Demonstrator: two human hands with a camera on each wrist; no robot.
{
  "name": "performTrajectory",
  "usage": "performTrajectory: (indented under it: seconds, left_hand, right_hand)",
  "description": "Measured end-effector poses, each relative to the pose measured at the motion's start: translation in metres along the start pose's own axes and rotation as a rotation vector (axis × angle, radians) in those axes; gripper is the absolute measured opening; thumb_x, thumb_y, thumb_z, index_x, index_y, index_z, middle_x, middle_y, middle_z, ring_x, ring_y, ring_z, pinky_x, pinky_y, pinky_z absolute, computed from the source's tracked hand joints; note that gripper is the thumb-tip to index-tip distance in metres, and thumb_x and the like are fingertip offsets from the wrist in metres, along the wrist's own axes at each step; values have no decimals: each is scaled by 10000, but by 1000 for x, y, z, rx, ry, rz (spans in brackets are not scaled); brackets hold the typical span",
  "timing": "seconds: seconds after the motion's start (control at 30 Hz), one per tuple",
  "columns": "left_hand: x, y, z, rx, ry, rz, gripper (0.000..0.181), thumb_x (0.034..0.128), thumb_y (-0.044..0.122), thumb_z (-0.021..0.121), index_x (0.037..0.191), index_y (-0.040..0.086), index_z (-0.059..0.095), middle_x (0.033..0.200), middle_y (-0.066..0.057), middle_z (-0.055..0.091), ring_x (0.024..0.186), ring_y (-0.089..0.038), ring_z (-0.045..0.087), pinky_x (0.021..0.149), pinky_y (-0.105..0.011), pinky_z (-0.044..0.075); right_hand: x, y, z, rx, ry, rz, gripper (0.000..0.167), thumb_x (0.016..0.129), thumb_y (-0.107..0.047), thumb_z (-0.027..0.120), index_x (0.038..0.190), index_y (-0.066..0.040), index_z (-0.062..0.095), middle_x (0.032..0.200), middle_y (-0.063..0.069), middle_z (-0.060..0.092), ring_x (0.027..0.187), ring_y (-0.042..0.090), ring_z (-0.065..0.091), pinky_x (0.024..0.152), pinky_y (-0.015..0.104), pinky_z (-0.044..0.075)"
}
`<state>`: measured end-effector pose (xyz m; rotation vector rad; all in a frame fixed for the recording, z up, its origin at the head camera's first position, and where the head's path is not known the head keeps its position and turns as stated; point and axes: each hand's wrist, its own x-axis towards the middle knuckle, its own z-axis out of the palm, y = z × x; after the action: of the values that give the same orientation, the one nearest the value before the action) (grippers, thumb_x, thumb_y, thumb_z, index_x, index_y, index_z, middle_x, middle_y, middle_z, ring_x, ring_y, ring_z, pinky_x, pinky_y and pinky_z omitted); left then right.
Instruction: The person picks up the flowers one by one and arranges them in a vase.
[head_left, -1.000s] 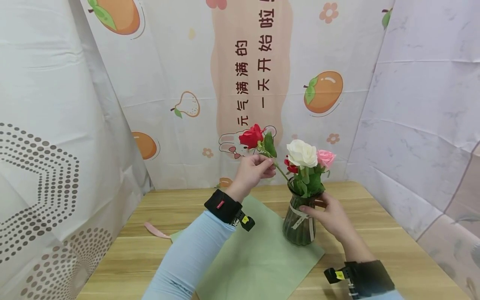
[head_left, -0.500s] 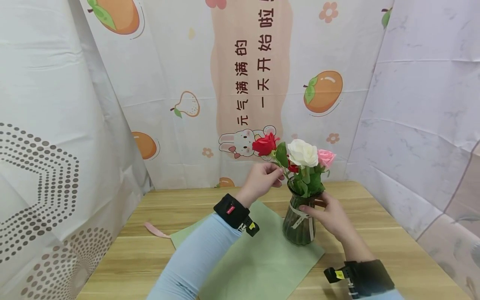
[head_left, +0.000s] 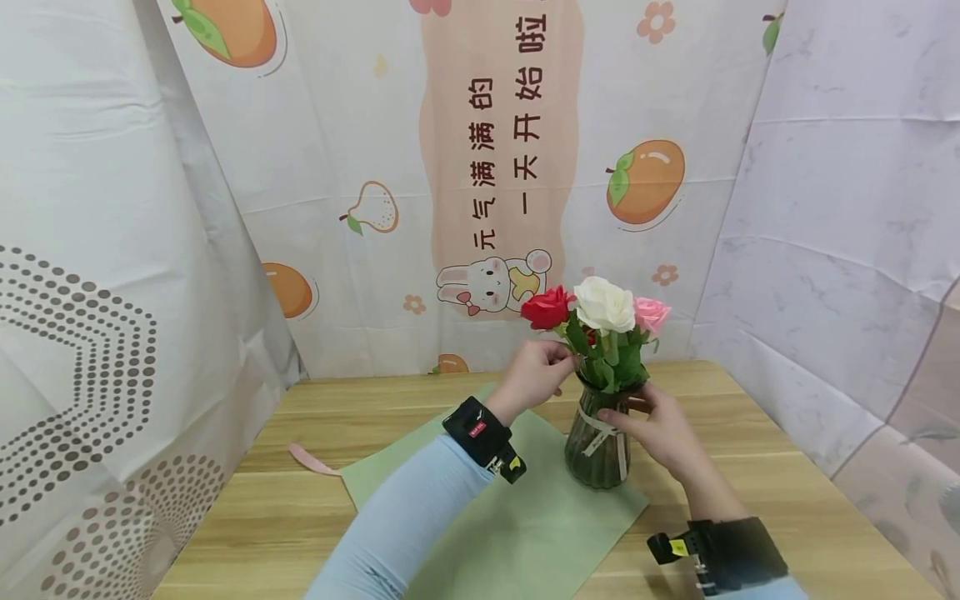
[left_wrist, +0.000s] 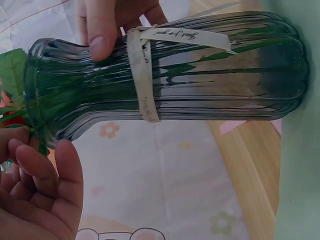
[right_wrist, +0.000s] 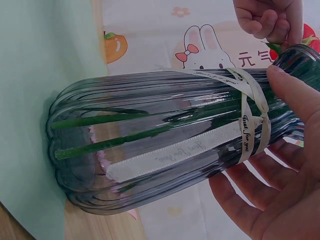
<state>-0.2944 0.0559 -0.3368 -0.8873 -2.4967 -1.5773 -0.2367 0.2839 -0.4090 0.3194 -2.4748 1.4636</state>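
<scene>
A ribbed glass vase [head_left: 596,460] stands upright, tied at its neck with a cream printed ribbon [right_wrist: 246,125]. My right hand [head_left: 663,432] grips the vase around its neck, thumb in front. At the vase's mouth, my left hand [head_left: 532,377] pinches the stem of a red rose [head_left: 547,308] that leans left over the rim. A white rose [head_left: 604,305] and a pink rose [head_left: 651,315] stand in the vase, with another red bloom mostly hidden behind leaves. Green stems [right_wrist: 100,120] show through the glass in the right wrist view.
A sheet of pale green paper [head_left: 517,533] lies on the wooden table [head_left: 255,517], partly under the vase. At its left corner lies a pink ribbon end [head_left: 311,461]. Printed cloth [head_left: 352,308] hangs behind the table, with further cloth at both sides.
My left hand has moved right and down toward the vase's mouth, bringing the red rose lower and beside the white one. The right hand and the vase have stayed in place.
</scene>
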Motion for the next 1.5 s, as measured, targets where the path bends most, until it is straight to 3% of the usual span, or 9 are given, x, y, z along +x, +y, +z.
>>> performTrajectory:
  seconds: [0.2,0.47,0.57,1.0,1.27,1.5]
  left_hand:
    - [2,2,6,125,15,65,160,982,171,680,896,86,785,709,44,648,589,-80,503,521,-226,405]
    - [4,5,15,184,-12,113,171,971,177,691,857,94,787,612,95,567,547,-61,460,482,-214,369]
    - [3,5,16,194,-12,104,176,962,190,701,843,101,795,591,98,559,538,-54,449,481,-212,356]
    - [-9,-4,5,126,64,87,121,937,190,739,929,87,802,681,94,625,619,-65,519,533,-225,416]
    - [-22,-4,-1,85,59,23,150,966,238,718,943,106,785,718,94,676,650,-75,593,575,-241,471]
    - [-38,-13,-15,90,27,58,163,970,246,721,1002,95,772,803,82,675,715,-90,599,611,-250,499]
  right_hand:
    - [0,0,0,-2,4,-5,737,908,-353,792,1489,-45,458,1415,225,545,1252,449,539,915,588,514]
    - [-1,-2,-1,11,-3,-15,723,909,-339,793,1491,-65,464,1418,207,548,1243,438,546,905,578,521]
    - [-1,-2,1,29,-12,-20,730,910,-327,793,1501,-65,454,1431,211,535,1251,449,536,899,575,523]
    - [3,-2,5,38,-36,-29,748,914,-321,790,1518,-66,430,1458,218,506,1269,463,518,897,579,524]
    - [2,-1,1,16,-22,-35,752,905,-318,801,1509,-61,433,1433,213,525,1251,442,534,944,594,497]
    - [-2,-7,-14,32,56,-14,802,919,-285,788,1542,-21,358,1467,232,467,1277,422,486,989,598,447]
